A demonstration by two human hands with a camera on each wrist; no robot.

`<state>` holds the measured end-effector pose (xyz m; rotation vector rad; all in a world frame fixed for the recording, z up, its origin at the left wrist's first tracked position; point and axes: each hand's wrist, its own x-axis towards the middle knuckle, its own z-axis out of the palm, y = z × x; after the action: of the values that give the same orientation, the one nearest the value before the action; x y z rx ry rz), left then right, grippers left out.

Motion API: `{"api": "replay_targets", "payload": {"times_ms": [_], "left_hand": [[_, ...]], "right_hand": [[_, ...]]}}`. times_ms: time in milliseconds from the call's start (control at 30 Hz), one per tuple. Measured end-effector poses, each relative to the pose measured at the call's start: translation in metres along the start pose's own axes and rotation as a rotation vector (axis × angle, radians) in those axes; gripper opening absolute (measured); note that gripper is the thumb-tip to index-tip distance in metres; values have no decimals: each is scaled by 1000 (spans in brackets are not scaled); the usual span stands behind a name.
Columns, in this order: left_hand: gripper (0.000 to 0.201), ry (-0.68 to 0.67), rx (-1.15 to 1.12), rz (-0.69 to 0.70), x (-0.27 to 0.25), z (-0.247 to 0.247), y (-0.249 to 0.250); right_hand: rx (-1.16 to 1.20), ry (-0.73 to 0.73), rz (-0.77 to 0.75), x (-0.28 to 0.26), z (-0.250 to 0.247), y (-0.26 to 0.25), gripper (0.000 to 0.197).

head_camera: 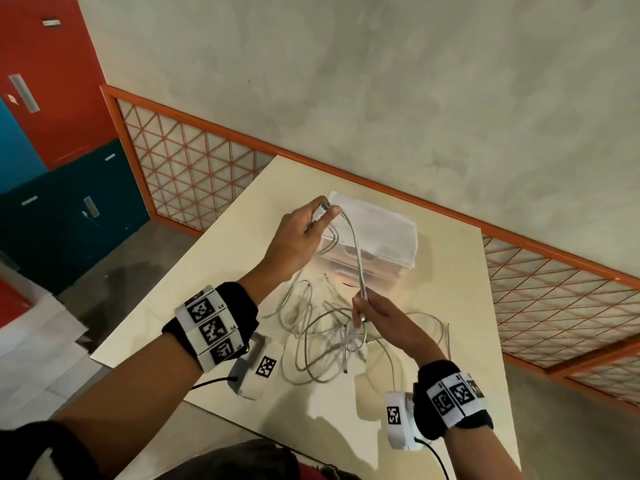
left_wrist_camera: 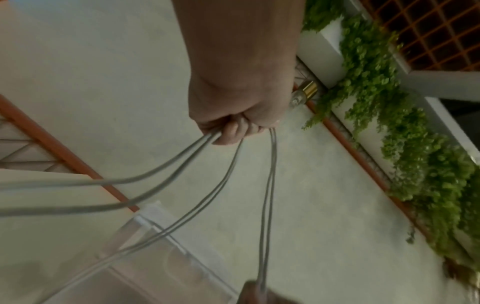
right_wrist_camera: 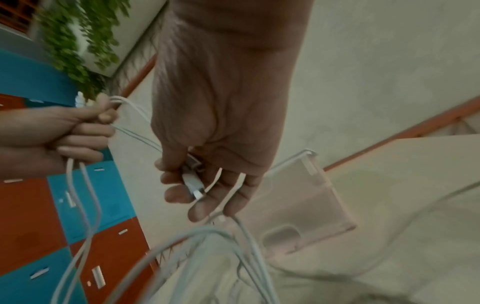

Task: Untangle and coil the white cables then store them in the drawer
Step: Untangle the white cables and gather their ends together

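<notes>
A tangle of white cables (head_camera: 322,341) lies on the cream table (head_camera: 221,271) in front of a clear plastic drawer unit (head_camera: 381,237). My left hand (head_camera: 304,230) is raised over the drawer unit and grips several cable strands (left_wrist_camera: 182,164) in a fist. A doubled strand (head_camera: 356,254) runs taut down to my right hand (head_camera: 367,313), which pinches it above the tangle. In the right wrist view my right hand (right_wrist_camera: 207,185) holds a white plug (right_wrist_camera: 193,185) and more strands between its fingers. The drawer unit (right_wrist_camera: 306,201) looks closed.
An orange lattice railing (head_camera: 194,174) runs behind the table against a grey wall. Red and blue lockers (head_camera: 52,133) stand at the left. Green hanging plants (left_wrist_camera: 389,123) show in the wrist views. The table's left edge (head_camera: 145,320) drops to the floor.
</notes>
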<state>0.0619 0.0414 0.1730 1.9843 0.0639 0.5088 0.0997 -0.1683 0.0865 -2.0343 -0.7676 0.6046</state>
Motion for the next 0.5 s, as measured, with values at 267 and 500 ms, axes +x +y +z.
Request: {"api": "replay_targets", "payload": {"times_ms": [267,500], "left_hand": [[36,-116,406,-66,-3,-12,-37],[38,-20,621,9,-4,-46,-71]], "right_hand": [[69,316,65,-2,-25,17,30],[86,326,227,5,-19,40,20]]}}
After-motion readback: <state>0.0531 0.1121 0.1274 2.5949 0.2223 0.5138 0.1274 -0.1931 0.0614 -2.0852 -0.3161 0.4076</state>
